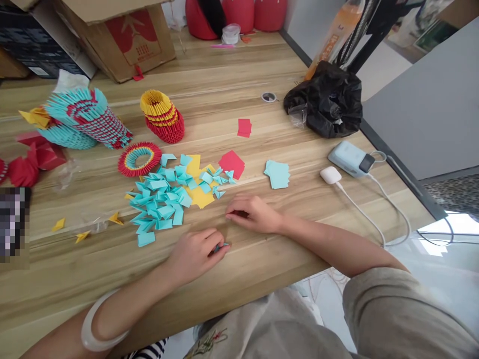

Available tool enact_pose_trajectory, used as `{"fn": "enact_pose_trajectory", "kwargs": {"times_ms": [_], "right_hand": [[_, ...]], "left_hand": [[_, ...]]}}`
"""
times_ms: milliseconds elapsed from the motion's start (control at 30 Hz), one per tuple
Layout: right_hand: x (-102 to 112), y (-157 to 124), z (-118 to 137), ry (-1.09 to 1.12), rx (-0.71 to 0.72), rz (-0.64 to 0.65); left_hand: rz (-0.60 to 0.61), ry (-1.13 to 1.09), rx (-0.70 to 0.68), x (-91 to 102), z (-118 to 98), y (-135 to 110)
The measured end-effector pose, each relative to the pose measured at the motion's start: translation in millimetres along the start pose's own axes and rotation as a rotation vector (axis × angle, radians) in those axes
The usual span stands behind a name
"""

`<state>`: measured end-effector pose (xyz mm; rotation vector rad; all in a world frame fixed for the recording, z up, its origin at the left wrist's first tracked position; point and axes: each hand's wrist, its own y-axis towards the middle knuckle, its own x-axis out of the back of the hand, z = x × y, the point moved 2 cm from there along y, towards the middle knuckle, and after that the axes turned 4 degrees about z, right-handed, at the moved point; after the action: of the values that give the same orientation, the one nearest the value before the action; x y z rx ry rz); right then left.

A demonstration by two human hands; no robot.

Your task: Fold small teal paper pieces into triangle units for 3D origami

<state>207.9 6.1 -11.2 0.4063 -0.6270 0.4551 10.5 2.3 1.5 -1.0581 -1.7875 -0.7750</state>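
My left hand (198, 251) rests low over the table with its fingers closed on a small blue folded paper piece (221, 247), whose edge shows at the fingertips. Just right of it and a little farther off, my right hand (256, 214) is curled, thumb and fingers together; whatever they may hold cannot be made out. Beyond my left hand spreads a heap of blue folded paper pieces (159, 202). Several smaller folded blue triangles (219, 178) lie beyond my right hand, near yellow paper sheets (202, 198), a red paper stack (232, 164) and a blue paper stack (277, 174).
Behind the heap stand a red-and-yellow paper vase (162, 117), a paper ring (139, 159) and a blue-and-red paper model (93, 117). A cardboard box (123, 42) is at the back. On the right are a black plastic bag (325, 102), a power bank (350, 158) and cables.
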Motion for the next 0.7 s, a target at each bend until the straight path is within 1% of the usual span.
{"fn": "enact_pose_trajectory", "kwargs": {"times_ms": [167,300,500,700], "right_hand": [[0.3,-0.2,0.3,0.000,-0.017,0.005],[-1.3,-1.1,0.6,-0.011,-0.034,0.004],[-3.7,-2.4,1.4,-0.035,-0.067,-0.009],[-4.1,-1.9,2.0,-0.043,-0.047,-0.023]], "left_hand": [[-0.029,-0.004,-0.017,-0.1,-0.7,0.3],[-0.031,-0.002,0.007,-2.0,-0.7,-1.1],[0.042,-0.028,0.064,-5.7,1.0,-3.6],[0.086,-0.047,0.100,-3.6,-0.7,-3.9]]}}
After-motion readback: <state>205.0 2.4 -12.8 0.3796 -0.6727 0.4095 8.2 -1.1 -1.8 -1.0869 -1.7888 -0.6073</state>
